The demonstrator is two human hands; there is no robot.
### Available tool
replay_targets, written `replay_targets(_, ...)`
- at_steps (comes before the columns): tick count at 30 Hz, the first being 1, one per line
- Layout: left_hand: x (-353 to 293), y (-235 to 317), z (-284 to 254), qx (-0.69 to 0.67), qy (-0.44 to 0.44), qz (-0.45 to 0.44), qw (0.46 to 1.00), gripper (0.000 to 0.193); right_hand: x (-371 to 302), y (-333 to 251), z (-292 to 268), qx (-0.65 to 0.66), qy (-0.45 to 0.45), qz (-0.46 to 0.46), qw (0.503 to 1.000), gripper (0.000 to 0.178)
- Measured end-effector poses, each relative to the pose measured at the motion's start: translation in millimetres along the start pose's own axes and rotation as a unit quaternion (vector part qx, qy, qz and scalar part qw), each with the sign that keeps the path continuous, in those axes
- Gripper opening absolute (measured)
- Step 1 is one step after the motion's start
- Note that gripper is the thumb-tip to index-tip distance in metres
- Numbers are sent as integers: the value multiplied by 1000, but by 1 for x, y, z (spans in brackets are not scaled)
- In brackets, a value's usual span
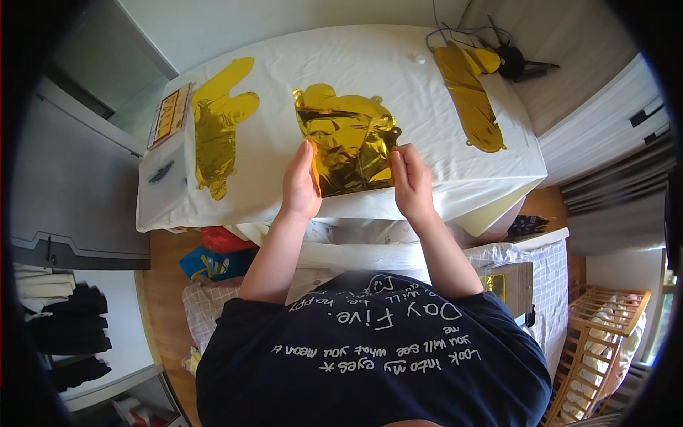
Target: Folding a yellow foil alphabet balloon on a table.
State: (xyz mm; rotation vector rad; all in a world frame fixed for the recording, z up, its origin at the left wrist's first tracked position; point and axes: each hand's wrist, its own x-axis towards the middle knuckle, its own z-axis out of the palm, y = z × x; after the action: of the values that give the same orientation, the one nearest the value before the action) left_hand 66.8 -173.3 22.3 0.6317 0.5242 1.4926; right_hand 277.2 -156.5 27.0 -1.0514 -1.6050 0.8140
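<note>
Between my hands is a flat, shiny gold foil balloon [352, 146], with a rounded, scalloped far edge, small tabs and a straighter near edge. Its surface is creased, and it lies over the near part of the white-covered table. My left hand [303, 182] is closed on its left edge, thumb on top. At the right edge, my right hand [413, 181] pinches the foil between thumb and bent fingers. Another flat gold foil balloon [215, 132] lies to the left, with branching lobes at its far end. A third gold foil balloon [469, 99], long and hooked, is at the right.
White cloth covers the table [274, 78]. A printed card packet [169, 117] and a clear plastic sleeve [165, 178] lie at its left edge. Far right stands a black device [511, 62] with cables. Below are a blue bag [213, 263], a cardboard box [514, 281] and a wooden crib [597, 341].
</note>
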Motion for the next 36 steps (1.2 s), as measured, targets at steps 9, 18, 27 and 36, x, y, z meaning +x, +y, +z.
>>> replay_targets(9, 1, -1, 0, 12, 35, -14, 999, 46, -2, 20, 6, 63, 34, 19, 997, 21)
replay_targets(18, -16, -15, 5, 110, 115, 17, 987, 17, -7, 27, 3, 98, 67, -8, 993, 16)
replay_targets(27, -16, -15, 2, 152, 130, 79, 977, 12, -7, 21, 4, 107, 72, -4, 992, 18)
replay_targets(36, -7, -26, -9, 206, 156, 136, 957, 28, -1, 19, 9, 116, 76, 44, 989, 22)
